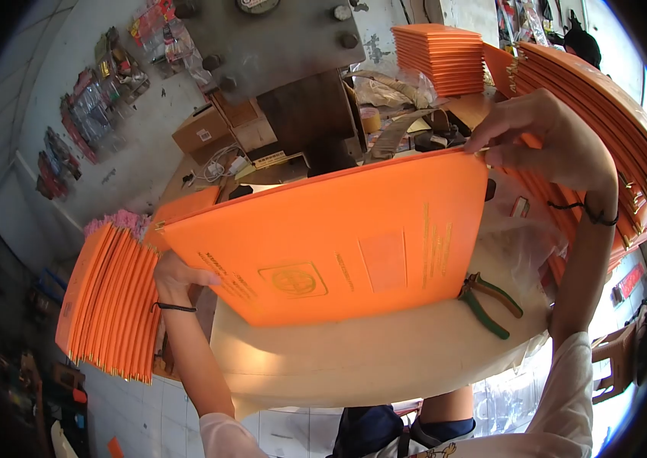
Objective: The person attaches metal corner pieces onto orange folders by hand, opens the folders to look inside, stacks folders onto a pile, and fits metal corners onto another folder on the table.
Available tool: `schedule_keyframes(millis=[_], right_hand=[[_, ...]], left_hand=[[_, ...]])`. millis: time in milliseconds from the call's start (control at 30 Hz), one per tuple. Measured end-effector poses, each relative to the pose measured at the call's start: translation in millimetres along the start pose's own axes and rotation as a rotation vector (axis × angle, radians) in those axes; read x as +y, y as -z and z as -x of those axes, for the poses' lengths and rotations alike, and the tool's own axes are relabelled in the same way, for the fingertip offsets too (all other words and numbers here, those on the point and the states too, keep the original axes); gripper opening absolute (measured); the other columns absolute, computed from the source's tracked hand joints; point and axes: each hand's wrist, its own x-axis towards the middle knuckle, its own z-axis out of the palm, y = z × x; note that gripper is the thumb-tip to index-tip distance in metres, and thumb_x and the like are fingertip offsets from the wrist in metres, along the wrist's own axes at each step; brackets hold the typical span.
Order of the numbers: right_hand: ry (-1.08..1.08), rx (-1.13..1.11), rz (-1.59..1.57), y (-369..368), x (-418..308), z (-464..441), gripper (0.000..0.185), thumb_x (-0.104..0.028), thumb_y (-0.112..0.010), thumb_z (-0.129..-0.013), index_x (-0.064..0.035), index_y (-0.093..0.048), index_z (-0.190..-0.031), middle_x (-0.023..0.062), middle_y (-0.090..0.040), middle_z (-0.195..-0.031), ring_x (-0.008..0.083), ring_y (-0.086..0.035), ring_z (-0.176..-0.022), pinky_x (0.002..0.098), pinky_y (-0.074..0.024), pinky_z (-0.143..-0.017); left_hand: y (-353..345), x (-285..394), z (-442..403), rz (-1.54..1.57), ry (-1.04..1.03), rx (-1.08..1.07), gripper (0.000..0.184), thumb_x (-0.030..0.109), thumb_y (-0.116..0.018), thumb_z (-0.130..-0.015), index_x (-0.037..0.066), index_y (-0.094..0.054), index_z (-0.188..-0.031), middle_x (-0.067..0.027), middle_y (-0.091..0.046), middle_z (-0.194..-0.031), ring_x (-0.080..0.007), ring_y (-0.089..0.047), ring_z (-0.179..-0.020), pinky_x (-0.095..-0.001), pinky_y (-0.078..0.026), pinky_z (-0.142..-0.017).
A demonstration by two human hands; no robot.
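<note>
An orange folder (323, 244) with gold-stamped lettering, a round emblem and a framed panel is held tilted up in front of me. My left hand (180, 276) grips its left edge, thumb on the printed face and the other fingers hidden behind. At the upper right corner, my right hand (549, 141) pinches the folder between thumb and fingers. Below that corner lie green-handled pliers (491, 305) on the cream padded surface (323, 355), their jaws close to the folder's lower right edge.
Orange folders stand in a stack at left (106, 305), a stack at the back (439, 61) and a large stack at right (591, 122). A heavy metal machine (285, 42) rises behind, beside cardboard boxes (205, 133). Clear plastic (522, 221) lies at right.
</note>
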Motion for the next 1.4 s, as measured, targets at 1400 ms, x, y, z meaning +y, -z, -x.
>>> schedule_keyframes(millis=[1400], right_hand=[[-0.165,-0.019,-0.315,-20.2,9.1,-7.1,0.020,-0.009,-0.062,-0.080,-0.0052,-0.043,-0.085,-0.0007,-0.039,-0.081,0.0071,-0.042,-0.073,0.0227,-0.0381,-0.064]], left_hand=[[13.9,-6.2,-27.1,0.477,-0.507,-0.250,0.020,0.035,-0.066,-0.085,0.016,-0.058,-0.088,-0.0095,-0.060,-0.115,-0.0230,-0.057,-0.110,-0.0376,-0.050,-0.089]])
